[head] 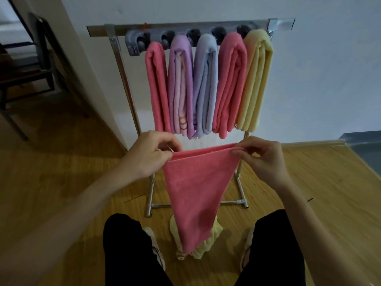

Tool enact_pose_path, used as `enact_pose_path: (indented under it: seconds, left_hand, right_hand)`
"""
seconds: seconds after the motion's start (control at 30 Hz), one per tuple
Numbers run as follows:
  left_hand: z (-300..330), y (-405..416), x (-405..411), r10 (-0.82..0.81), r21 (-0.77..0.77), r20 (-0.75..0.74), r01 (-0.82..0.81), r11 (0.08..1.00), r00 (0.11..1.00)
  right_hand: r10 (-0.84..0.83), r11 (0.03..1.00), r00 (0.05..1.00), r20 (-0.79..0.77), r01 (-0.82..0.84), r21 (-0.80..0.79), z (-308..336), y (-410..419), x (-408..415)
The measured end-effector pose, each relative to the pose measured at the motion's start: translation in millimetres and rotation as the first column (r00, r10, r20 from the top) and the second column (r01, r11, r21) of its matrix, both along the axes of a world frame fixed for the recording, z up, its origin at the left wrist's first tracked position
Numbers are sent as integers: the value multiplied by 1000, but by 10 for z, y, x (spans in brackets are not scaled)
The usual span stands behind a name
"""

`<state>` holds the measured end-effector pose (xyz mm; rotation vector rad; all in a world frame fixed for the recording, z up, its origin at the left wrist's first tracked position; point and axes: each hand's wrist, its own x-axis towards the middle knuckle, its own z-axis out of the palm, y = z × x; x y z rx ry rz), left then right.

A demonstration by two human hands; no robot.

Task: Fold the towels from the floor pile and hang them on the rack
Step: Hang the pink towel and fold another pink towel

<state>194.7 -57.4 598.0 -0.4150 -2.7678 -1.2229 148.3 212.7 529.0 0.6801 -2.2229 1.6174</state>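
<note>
Both hands, left hand (151, 154) and right hand (261, 156), fingers pinching the pink towel's (195, 186) top corners; soft, light, limp cloth, best held there.

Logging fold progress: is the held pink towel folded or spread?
Folded: the pink towel shows doubled layers along its top edge, pinched by left hand and right hand.

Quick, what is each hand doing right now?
Left hand: closed, pinching the pink towel.
Right hand: closed, pinching the same towel.
</note>
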Motion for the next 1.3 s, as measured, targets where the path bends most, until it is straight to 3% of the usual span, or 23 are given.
enact_pose_path:
  seconds: [0.13, 0.23, 0.47, 0.63, 0.77, 0.93, 1.03, 1.1, 1.23, 1.3]
  left_hand:
    - [-27, -1, 32, -101, 44, 73, 97, 994, 992]
    - [-44, 21, 54, -186, 52, 131, 180, 982, 974]
    - [-89, 14, 71, -340, -224, 249, 395, 891, 907]
    - [-78, 0, 87, -372, -214, 313, 446, 869, 874]
    - [-73, -1, 96, -491, -314, 329, 584, 749, 807]
    - [-131, 72, -20, -656, -501, 50, 587, 636, 753]
    - [-154, 155, -30, -667, -599, -94, 493, 631, 739]
    - [-159, 188, -37, -677, -620, -140, 469, 629, 722]
    - [-182, 242, -93, -816, -807, -199, 382, 450, 542]
    - [-187, 264, -134, -806, -816, -222, 348, 462, 548]
  right_hand:
    - [-25, 996, 998, 51, 29, -90, -28, -30, -37]
    - [-46, 996, 996, 81, 51, -71, -35, -88, -62]
    - [-76, 997, 995, 69, 76, 12, -13, -246, -91]
    - [-92, 996, 995, 47, 91, 19, 9, -328, -116]
    - [-77, 996, 997, 32, 75, 52, 6, -413, -120]
    - [-59, 996, 998, 23, 57, 67, -5, -499, -126]
    - [-77, 996, 996, 37, 75, 45, -21, -502, -153]
    - [-84, 996, 995, 54, 83, 31, -31, -474, -177]
    - [-96, 995, 994, 62, 94, 25, -6, -420, -168]
    - [-98, 995, 993, 70, 96, 30, 17, -398, -154]
